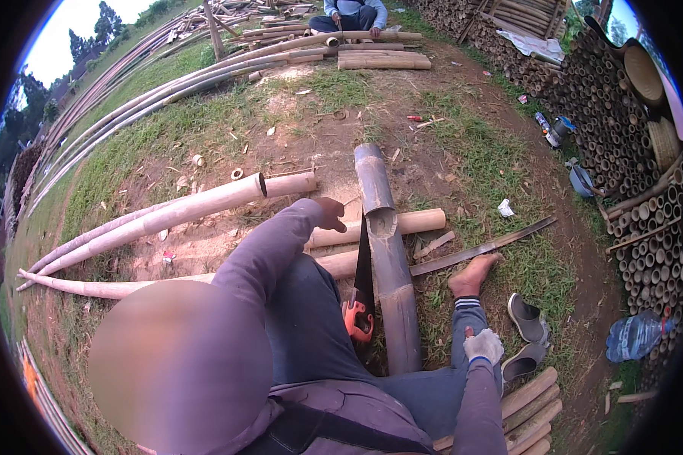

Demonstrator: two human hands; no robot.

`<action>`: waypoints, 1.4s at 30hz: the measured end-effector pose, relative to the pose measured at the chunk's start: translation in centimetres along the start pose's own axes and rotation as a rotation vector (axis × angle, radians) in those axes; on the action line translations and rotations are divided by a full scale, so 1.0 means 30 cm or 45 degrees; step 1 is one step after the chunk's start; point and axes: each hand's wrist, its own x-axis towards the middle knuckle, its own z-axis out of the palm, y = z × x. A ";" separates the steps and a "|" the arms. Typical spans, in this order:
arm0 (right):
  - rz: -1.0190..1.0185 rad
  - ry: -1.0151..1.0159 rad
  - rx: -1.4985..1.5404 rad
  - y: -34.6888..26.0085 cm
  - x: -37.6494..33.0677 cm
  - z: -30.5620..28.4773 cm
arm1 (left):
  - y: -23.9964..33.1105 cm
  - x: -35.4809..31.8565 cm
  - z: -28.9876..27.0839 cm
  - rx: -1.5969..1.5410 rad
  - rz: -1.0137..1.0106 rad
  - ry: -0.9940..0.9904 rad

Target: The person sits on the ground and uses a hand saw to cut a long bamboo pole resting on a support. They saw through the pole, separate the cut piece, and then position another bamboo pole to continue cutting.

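My bare left hand reaches forward above a pale bamboo pole, its fingers apart and nothing in them. Just right of it, a thick dark bamboo stem lies lengthwise in front of me across the paler poles, with a notch cut in its upper side. A handsaw with an orange handle rests against the stem's left side, blade pointing away from me. By my right shin, my right hand, in a whitish glove, is closed. A small reddish-brown end pokes out of it; the rest is hidden.
Long bamboo poles stretch left. A split bamboo strip lies beside my bare foot, near dark shoes. Cut bamboo pieces are at lower right. Stacked bamboo and a plastic bottle line the right. Another person sits far ahead.
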 end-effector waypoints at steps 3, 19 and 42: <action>-0.016 -0.020 0.020 -0.010 -0.001 -0.019 | -0.027 -0.018 0.006 0.017 0.015 0.042; -0.032 -0.034 0.031 0.019 0.017 -0.014 | 0.018 -0.049 -0.026 0.033 -0.042 0.041; -1.183 -0.609 0.716 -0.767 -0.395 0.219 | -0.318 -0.451 0.859 0.086 -0.282 0.756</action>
